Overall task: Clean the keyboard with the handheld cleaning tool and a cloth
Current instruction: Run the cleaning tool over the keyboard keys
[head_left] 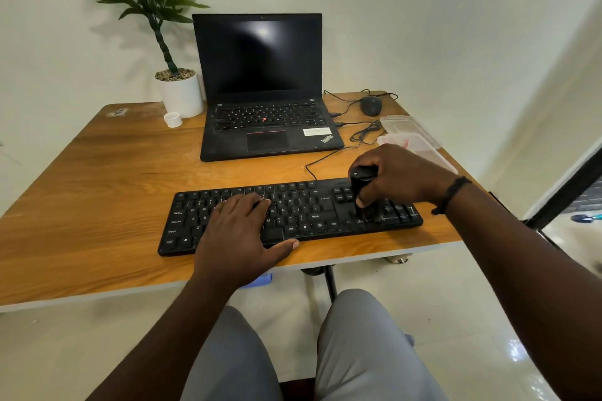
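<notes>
Left hand (242, 231) flat, fingers straight, pressing keyboard (290, 216) near surface (97, 192) front edge. Right hand (395, 177) wrapped around black cleaning tool (365, 194), upright on keyboard's right end. Laptop (264, 88) behind, screen dark.

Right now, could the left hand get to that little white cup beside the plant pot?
Probably yes: the left hand lies flat on the keyboard, holding nothing, and only bare table separates it from the white cup.
</notes>
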